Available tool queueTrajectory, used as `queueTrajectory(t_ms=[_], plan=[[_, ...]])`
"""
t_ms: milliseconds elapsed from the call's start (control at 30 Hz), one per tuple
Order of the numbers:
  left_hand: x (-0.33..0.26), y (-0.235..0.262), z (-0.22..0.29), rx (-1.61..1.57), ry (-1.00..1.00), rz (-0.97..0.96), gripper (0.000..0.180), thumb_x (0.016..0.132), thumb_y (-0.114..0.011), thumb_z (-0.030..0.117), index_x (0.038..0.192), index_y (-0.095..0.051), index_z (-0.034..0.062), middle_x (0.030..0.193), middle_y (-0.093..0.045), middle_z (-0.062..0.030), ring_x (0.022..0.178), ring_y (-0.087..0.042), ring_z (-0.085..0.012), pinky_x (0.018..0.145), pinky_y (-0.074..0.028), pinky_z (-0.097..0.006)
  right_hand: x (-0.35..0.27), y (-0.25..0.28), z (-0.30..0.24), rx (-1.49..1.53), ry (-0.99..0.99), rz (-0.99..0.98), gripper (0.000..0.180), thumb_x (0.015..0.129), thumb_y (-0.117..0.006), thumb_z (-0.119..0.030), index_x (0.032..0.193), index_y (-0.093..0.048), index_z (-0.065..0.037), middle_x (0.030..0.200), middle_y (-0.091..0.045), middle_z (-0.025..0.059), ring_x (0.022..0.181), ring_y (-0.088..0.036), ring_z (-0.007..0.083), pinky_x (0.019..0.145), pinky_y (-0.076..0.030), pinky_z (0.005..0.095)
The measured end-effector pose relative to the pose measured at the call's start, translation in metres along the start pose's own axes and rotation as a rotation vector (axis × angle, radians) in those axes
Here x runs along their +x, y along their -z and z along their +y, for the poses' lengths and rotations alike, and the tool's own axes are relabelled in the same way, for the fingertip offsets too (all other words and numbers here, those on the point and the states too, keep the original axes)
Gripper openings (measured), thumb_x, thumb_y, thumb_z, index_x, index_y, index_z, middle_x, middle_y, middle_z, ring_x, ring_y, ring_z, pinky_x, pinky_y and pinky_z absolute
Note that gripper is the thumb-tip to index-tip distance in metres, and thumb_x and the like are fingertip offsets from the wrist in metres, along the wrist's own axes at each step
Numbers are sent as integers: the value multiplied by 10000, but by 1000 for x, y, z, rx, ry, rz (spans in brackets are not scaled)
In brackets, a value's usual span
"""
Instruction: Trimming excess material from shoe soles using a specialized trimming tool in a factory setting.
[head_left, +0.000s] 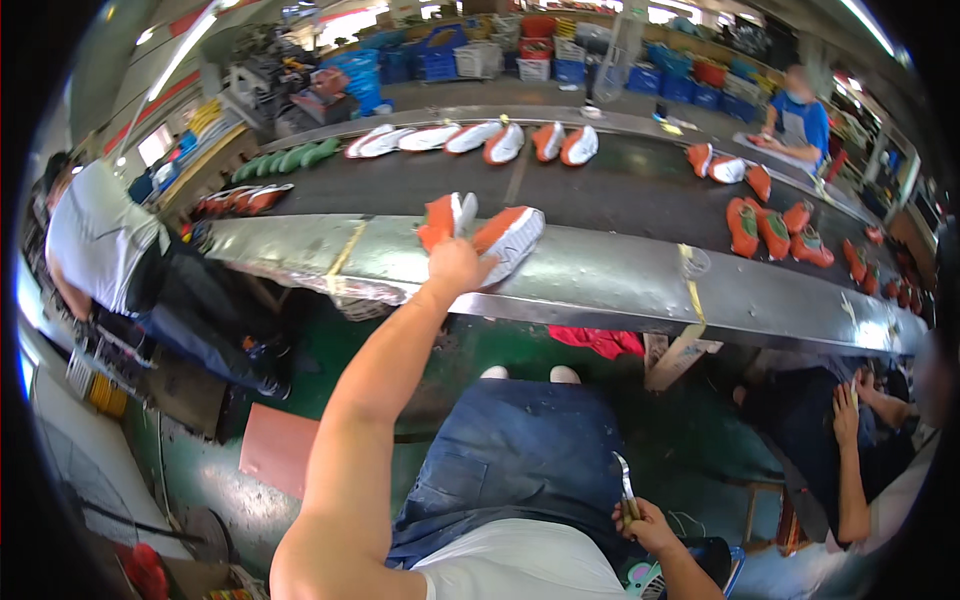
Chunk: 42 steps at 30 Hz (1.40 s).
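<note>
Orange-and-white shoes (480,232) sit pinched as a pair in my left hand (458,265), over the near steel edge (600,280) of the belt. I'd keep them level, soles together. My right hand (645,520), near my lap, grips a small curved tool (626,485).

The one camera sat on my head and looked steeply down over my lap and forward across the conveyor belt (620,190), which curved through the upper half of the frame. My forearms entered from the lower edge, close to the lens. The fisheye bent straight edges near the rim, with black corners.
</note>
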<state>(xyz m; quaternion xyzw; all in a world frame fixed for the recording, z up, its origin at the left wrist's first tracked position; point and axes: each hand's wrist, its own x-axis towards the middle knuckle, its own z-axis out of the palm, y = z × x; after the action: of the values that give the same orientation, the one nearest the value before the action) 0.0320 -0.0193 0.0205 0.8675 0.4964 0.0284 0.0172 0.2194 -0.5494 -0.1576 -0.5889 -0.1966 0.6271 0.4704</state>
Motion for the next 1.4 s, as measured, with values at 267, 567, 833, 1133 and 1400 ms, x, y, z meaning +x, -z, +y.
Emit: queueTrajectory(t_ms=[267,567,833,1133,1400], plan=[[37,-9,14,-108,209,-74,888,798,-692,655,1395,-506,24,1258,-655,-228,1167,-650,-321,977,-508,-411,39,0,42,-82,-72,-19,393,808,-641,12,1196,-585,-4,1030,-658,53,902,-609,127,818,-494,260],[-125,-45,16,-731,-285,83,725,781,-843,359,1336,-574,-22,1113,-697,-259,1027,-711,-347,882,-559,-385,37,-4,35,167,-24,97,379,807,-587,17,1182,-568,-31,983,-644,51,770,-604,137,613,-474,261],[-279,-174,77,-457,-364,-287,816,832,-787,421,1431,-483,-41,1372,-558,-297,1218,-609,-362,1029,-472,-414,83,-8,-19,163,38,216,382,851,-672,-68,1198,-519,-19,1026,-629,73,793,-627,141,634,-510,287],[-165,-193,129,-751,-475,-896,823,892,-727,371,1505,-363,-41,1403,-555,-233,1294,-549,-305,1081,-424,-388,135,-30,-39,-451,216,370,668,709,-903,-308,1182,-556,11,1051,-662,106,964,-646,185,885,-521,323],[-160,-171,121,-1099,-325,-830,714,953,-697,251,1517,-352,-17,1407,-538,-137,1271,-513,-188,1089,-404,-329,145,-35,-70,-341,295,173,455,806,-789,-74,1187,-555,4,1100,-652,89,1017,-627,164,942,-500,326]])
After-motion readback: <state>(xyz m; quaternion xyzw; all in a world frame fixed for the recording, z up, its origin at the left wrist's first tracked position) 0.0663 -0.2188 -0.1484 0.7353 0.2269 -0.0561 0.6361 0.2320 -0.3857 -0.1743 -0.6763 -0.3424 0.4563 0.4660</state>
